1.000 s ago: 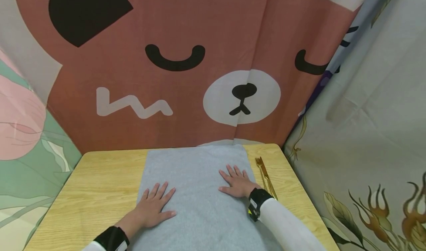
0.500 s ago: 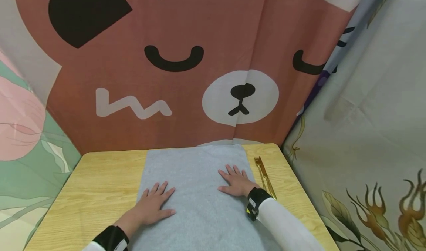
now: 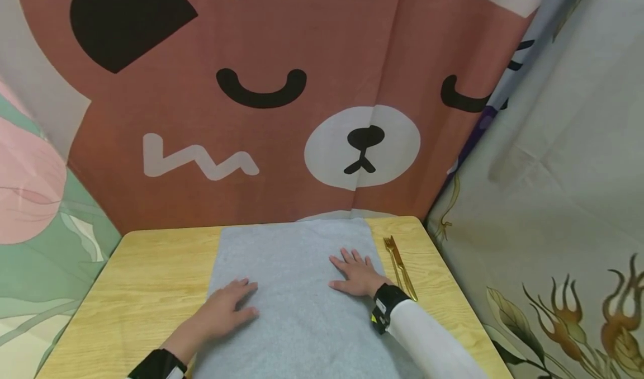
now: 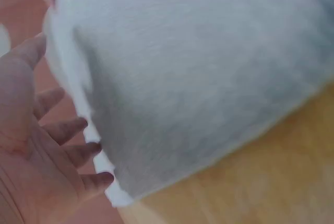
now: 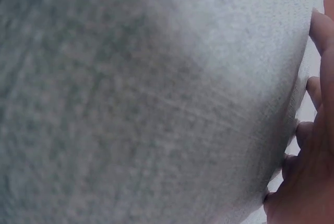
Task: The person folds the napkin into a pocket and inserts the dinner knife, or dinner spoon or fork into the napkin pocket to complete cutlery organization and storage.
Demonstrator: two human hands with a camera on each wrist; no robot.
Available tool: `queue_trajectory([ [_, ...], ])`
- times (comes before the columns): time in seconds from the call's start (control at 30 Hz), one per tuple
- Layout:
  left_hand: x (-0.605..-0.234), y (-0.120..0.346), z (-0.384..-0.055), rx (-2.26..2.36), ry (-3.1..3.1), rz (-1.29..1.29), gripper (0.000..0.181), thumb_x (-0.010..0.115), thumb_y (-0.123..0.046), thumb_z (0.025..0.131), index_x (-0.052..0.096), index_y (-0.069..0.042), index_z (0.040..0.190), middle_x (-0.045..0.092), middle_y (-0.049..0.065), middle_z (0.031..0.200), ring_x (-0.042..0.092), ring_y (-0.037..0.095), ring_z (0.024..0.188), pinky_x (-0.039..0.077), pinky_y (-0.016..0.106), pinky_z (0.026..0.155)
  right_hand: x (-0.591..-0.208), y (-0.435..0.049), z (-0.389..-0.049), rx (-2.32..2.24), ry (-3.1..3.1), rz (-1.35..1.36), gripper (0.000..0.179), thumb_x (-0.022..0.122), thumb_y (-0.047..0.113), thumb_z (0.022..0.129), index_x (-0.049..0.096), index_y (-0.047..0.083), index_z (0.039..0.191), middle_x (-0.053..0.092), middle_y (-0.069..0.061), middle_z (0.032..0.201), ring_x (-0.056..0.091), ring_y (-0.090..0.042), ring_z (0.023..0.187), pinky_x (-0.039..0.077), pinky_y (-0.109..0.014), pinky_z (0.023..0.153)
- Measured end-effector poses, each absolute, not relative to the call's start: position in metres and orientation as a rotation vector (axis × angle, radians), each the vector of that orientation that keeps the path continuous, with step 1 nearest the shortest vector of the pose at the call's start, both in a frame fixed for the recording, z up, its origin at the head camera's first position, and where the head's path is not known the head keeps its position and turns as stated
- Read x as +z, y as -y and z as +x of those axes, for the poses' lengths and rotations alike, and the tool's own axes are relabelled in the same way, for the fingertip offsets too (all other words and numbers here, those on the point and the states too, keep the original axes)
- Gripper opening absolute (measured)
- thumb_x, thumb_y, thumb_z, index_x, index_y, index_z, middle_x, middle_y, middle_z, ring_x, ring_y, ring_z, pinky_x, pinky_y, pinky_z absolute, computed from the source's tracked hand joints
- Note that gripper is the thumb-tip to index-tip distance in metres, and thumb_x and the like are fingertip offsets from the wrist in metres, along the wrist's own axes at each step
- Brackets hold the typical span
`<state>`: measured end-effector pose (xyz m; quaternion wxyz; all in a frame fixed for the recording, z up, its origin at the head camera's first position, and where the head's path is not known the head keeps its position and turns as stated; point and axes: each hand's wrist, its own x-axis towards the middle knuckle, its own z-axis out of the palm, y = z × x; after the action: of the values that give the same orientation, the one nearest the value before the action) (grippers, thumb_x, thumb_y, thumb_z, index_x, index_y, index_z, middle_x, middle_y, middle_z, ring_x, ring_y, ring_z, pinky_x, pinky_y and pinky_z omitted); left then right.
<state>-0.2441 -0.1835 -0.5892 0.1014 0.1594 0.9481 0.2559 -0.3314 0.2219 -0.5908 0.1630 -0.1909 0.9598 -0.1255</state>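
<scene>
Grey cloth (image 3: 297,323) beneath fingers (image 3: 340,265) of left hand (image 3: 225,310) and right hand (image 3: 359,278)

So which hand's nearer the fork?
Right. The right hand rests on the cloth near its right edge, just left of the fork. The left hand is across at the cloth's left side, much farther away.

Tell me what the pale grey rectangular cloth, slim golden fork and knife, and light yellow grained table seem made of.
Pale grey cloth: matte woven fabric, judging by the thread texture in the right wrist view; fibre unclear.
Golden fork and knife: probably metal; the gold finish glints.
Yellow table: streaky grain suggests wood or laminate; which is unclear.
</scene>
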Motion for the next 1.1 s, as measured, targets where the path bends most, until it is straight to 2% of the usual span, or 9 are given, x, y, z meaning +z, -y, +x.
queue_trajectory([
  [0.1,-0.585,0.19,-0.244,0.906,-2.824,0.441,0.062,0.065,-0.05,0.098,0.055,-0.017,0.149,0.056,0.01,0.153,0.048,0.038,0.145,0.037,0.059,0.118,-0.591,-0.224,-0.332,-0.378,-2.738,-0.549,0.079,0.049,0.074,0.095,0.029,0.038,0.162,0.014,-0.006,0.175,0.008,-0.042,0.161,0.01,-0.073,0.122],
  [0.17,-0.581,0.195,-0.245,0.962,-2.826,0.412,0.06,0.064,-0.047,0.1,0.054,-0.016,0.15,0.056,0.009,0.153,0.05,0.036,0.144,0.039,0.056,0.118,-0.591,-0.224,-0.333,-0.383,-2.735,-0.55,0.078,0.05,0.072,0.096,0.029,0.037,0.162,0.014,-0.006,0.175,0.009,-0.041,0.161,0.011,-0.073,0.122],
  [0.47,-0.577,0.205,-0.246,1.003,-2.776,0.33,0.063,0.062,-0.049,0.1,0.052,-0.013,0.15,0.054,0.013,0.154,0.046,0.041,0.146,0.036,0.06,0.118,-0.591,-0.226,-0.335,-0.408,-2.727,-0.544,0.077,0.052,0.07,0.096,0.032,0.036,0.162,0.015,-0.006,0.174,0.01,-0.041,0.161,0.012,-0.072,0.123],
  [0.57,-0.576,0.201,-0.242,0.952,-2.836,0.363,0.058,0.064,-0.048,0.099,0.057,-0.013,0.146,0.06,0.011,0.148,0.052,0.038,0.142,0.04,0.058,0.116,-0.588,-0.225,-0.332,-0.412,-2.729,-0.559,0.075,0.054,0.067,0.097,0.034,0.035,0.161,0.016,-0.008,0.174,0.01,-0.041,0.161,0.013,-0.071,0.123],
  [0.67,-0.574,0.195,-0.232,0.829,-2.941,0.505,0.046,0.069,-0.043,0.097,0.067,-0.015,0.134,0.07,0.004,0.133,0.063,0.029,0.129,0.049,0.052,0.109,-0.581,-0.224,-0.325,-0.424,-2.728,-0.623,0.072,0.058,0.061,0.098,0.039,0.03,0.16,0.021,-0.01,0.173,0.013,-0.043,0.16,0.016,-0.072,0.122],
  [0.8,-0.568,0.186,-0.217,0.586,-3.037,0.823,0.028,0.075,-0.041,0.093,0.075,-0.021,0.112,0.074,-0.01,0.108,0.069,0.012,0.103,0.057,0.042,0.088,-0.567,-0.226,-0.31,-0.437,-2.729,-0.799,0.064,0.064,0.052,0.098,0.051,0.021,0.153,0.039,-0.014,0.165,0.028,-0.044,0.156,0.025,-0.067,0.122],
  [0.9,-0.563,0.182,-0.208,0.515,-3.015,0.962,0.023,0.075,-0.042,0.093,0.076,-0.023,0.106,0.073,-0.013,0.1,0.067,0.007,0.095,0.057,0.038,0.079,-0.562,-0.231,-0.3,-0.422,-2.749,-0.917,0.058,0.067,0.048,0.097,0.06,0.017,0.145,0.055,-0.011,0.153,0.044,-0.038,0.148,0.036,-0.057,0.12],
  [0.97,-0.562,0.182,-0.208,0.551,-2.983,0.926,0.023,0.074,-0.041,0.094,0.076,-0.023,0.107,0.073,-0.013,0.1,0.067,0.006,0.095,0.057,0.037,0.079,-0.562,-0.235,-0.298,-0.42,-2.767,-0.943,0.054,0.068,0.047,0.096,0.063,0.016,0.14,0.063,-0.007,0.145,0.053,-0.031,0.141,0.042,-0.051,0.117],
  [1.1,-0.566,0.19,-0.222,0.697,-2.939,0.601,0.026,0.073,-0.042,0.095,0.074,-0.024,0.114,0.073,-0.012,0.107,0.067,0.006,0.099,0.058,0.037,0.085,-0.561,-0.247,-0.308,-0.516,-2.764,-0.869,0.048,0.07,0.042,0.097,0.066,0.013,0.135,0.068,-0.004,0.136,0.06,-0.027,0.132,0.046,-0.048,0.112],
])
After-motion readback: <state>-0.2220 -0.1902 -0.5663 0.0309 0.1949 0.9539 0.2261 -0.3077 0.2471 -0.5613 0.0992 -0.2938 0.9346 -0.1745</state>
